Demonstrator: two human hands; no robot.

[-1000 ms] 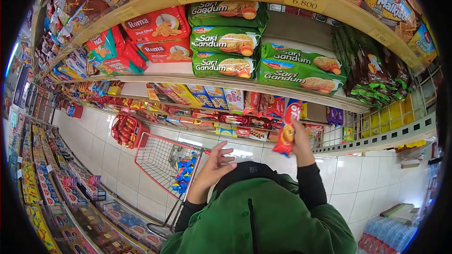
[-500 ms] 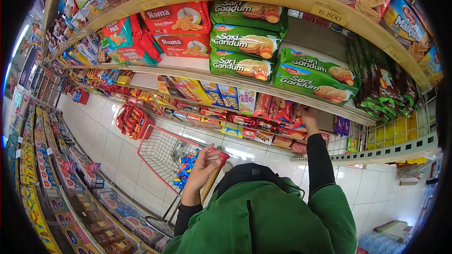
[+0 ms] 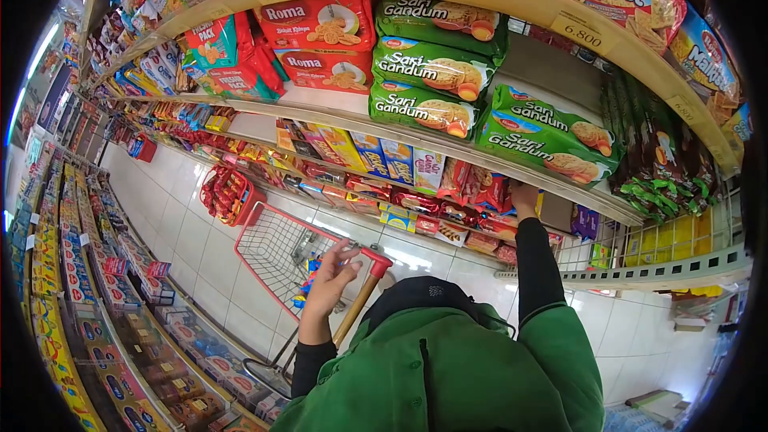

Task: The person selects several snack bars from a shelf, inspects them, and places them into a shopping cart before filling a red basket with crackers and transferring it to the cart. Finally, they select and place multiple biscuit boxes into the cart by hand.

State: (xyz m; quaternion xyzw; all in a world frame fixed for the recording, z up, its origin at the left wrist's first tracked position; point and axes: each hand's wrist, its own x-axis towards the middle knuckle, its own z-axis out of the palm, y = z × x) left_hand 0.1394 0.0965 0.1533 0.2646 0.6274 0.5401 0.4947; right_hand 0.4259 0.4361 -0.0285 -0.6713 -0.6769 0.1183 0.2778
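Note:
My left hand (image 3: 328,284) is raised beside the red-cornered handle (image 3: 371,266) of a shopping cart, fingers apart and holding nothing. Inside the wire shopping cart (image 3: 272,244), blue packets (image 3: 307,282) lie partly behind that hand. My right hand (image 3: 524,194) reaches in under the shelf edge, at the right end of a row of red snack packets (image 3: 485,190). Its fingers are mostly hidden there, so any grip cannot be made out. Just above it lie green Sari Gandum biscuit packs (image 3: 544,140).
A red basket (image 3: 232,194) full of red packets stands on the tiled floor beyond the cart. Red Roma packs (image 3: 324,70) sit left of the green ones. A wire rack (image 3: 640,252) juts out at right. Another stocked shelf (image 3: 120,328) runs along the left.
My left hand has come away from the handle's red corner, which now shows more fully. My right hand remains under the shelf, shifted slightly. The view has shifted a little.

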